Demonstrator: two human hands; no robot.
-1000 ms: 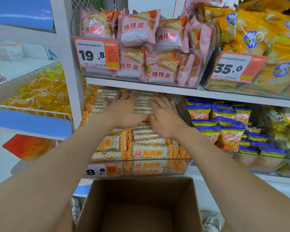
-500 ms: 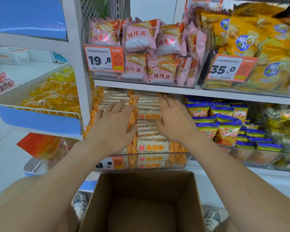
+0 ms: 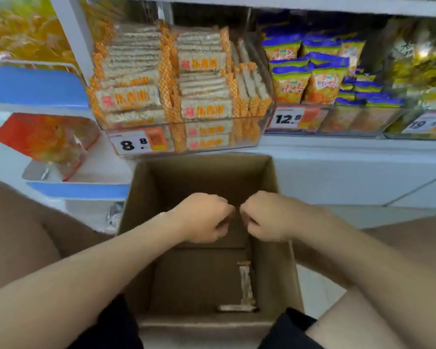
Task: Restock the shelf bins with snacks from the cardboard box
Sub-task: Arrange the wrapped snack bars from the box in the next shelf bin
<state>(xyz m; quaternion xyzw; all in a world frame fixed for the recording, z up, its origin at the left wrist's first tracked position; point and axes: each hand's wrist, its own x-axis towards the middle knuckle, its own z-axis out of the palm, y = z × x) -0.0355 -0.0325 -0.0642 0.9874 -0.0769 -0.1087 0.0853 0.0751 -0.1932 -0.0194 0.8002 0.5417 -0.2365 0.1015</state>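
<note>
In the lower middle of the frame, your left hand (image 3: 203,217) and right hand (image 3: 264,216) hang side by side over the open brown cardboard box (image 3: 207,177), knuckles nearly meeting. On each, the fingers are curled in toward the palm, and nothing shows in either grip. They sit above the box mouth, probably because that is where your next reach starts.

The box is almost spent. Only two pale wrapped snack bars show at the bottom, toward its lower right corner: one (image 3: 246,283) lying along the right wall, the other (image 3: 237,308) flat along the near wall. They have slid to the edges, so you will likely have to reach deep and into the corner.

In the upper middle of the frame, the clear plastic shelf bin (image 3: 212,139) with the "8.8" price tag (image 3: 136,143) is stacked high with orange-edged rice bar packs (image 3: 204,64), laid flat in rows so the labels face out. Room looks tight; the last two would probably go on top. The blue and yellow snack bags (image 3: 312,81) to the right belong to another bin.
</note>
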